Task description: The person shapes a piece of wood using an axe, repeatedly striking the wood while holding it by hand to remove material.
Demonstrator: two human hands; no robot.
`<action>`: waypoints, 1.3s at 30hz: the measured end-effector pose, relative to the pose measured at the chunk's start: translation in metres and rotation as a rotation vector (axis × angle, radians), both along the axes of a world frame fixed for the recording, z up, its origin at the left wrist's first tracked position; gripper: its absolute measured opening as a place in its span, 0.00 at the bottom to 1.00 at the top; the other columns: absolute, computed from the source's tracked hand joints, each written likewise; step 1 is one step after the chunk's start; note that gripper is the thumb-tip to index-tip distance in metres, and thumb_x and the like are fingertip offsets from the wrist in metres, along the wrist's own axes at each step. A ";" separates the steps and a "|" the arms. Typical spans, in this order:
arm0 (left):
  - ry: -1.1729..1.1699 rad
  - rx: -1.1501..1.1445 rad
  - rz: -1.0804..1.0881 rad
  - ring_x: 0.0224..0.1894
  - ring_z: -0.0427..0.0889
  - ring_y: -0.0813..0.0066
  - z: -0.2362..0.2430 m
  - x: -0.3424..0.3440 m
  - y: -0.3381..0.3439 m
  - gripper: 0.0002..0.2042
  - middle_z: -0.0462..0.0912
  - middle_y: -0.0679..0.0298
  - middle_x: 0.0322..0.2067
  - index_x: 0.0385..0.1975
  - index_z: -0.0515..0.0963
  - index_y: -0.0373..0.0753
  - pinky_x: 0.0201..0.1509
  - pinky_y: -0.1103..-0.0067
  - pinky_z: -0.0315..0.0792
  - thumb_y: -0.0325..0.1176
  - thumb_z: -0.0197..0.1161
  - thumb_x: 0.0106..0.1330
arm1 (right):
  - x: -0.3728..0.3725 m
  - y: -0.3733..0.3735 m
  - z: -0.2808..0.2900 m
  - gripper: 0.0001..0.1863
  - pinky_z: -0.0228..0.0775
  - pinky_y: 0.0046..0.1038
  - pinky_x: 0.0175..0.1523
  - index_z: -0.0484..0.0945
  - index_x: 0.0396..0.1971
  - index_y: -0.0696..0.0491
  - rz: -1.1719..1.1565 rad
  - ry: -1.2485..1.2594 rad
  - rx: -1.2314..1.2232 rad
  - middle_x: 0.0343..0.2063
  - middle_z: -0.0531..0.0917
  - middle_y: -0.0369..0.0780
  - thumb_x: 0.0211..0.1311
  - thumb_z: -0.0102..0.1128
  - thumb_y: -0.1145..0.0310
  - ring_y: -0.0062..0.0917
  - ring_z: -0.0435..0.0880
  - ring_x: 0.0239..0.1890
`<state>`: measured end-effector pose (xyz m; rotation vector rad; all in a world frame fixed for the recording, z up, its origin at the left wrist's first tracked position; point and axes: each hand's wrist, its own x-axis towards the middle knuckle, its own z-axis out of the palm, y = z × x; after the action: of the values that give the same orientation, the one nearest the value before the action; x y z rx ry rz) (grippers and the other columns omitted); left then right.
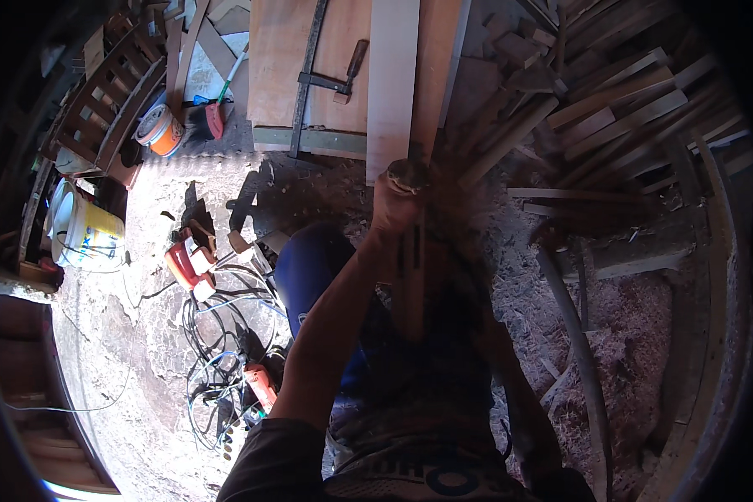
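My left hand (393,205) reaches up the middle, its fingers closed at the near end of a long pale board (392,75). A dark rounded shape (408,174) sits at the top of this fist; I cannot make out what it is. Below the hand, a narrow wooden piece with dark slots (409,289) runs toward my body, partly lost in shadow. My right hand (484,328) hangs low beside my right thigh in deep shade, its fingers hidden. Left of the board, a bar clamp (326,82) lies on a wide wooden panel (276,50).
Stacked timber offcuts (615,105) crowd the right, above a curved dark pole (571,309). Tangled cables (213,335) and red power tools (188,263) (260,386) lie left. Farther left are a yellow-white bucket (96,230), an orange bucket (166,138) and a slatted wooden frame (109,92).
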<state>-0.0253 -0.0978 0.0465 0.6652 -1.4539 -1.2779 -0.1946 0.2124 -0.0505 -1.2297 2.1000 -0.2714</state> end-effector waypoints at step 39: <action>0.048 -0.029 0.009 0.35 0.82 0.81 0.006 0.008 0.007 0.04 0.86 0.67 0.31 0.32 0.83 0.33 0.38 0.79 0.76 0.24 0.67 0.59 | 0.023 -0.019 0.089 0.34 0.75 0.23 0.30 0.65 0.62 0.54 -0.293 -0.771 -0.365 0.35 0.78 0.35 0.56 0.70 0.69 0.18 0.79 0.27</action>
<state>-0.0171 -0.0906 0.0523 0.6177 -1.4263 -1.2552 -0.1712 0.1933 0.0386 -0.7999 1.5617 -1.1096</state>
